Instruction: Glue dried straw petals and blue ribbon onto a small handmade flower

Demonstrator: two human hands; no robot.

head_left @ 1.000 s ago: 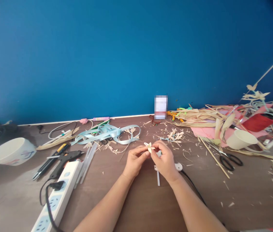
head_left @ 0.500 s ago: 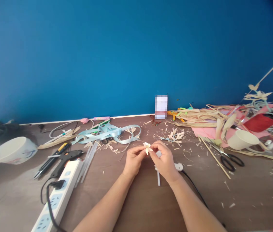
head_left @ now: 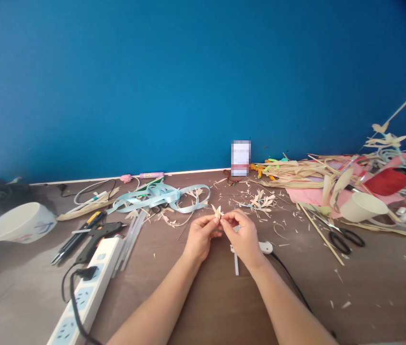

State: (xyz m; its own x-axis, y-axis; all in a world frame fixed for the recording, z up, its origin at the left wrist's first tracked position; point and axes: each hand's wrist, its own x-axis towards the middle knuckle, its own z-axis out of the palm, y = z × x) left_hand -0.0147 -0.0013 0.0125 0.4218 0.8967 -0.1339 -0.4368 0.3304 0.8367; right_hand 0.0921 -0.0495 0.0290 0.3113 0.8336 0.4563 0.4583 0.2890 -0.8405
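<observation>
Between my fingertips, above the middle of the table, is a small cream-coloured flower (head_left: 218, 211) with pointed petals, apparently made of dried husk. My left hand (head_left: 202, 235) pinches its base from the left with thumb and fingers closed. From the right, my right hand (head_left: 241, 235) grips the same flower with its fingertips. Partly hidden beneath the right hand lies a white glue gun (head_left: 266, 247), a clear glue stick (head_left: 236, 265) jutting from it toward me. Pale husk scraps and a husk flower bunch (head_left: 260, 201) lie just beyond my hands.
On the left stand a white bowl (head_left: 21, 223), a black glue gun (head_left: 98, 241), a power strip (head_left: 89, 292) and glue sticks (head_left: 131, 239). Light blue ribbon (head_left: 163, 195) lies behind. To the right are scissors (head_left: 344, 237), a cup (head_left: 363, 207) and heaped husk strips (head_left: 296, 173).
The flower has turned in my fingers, its petals now pointing more upward. My left fingers have shifted beneath it; both hands stay in nearly the same place.
</observation>
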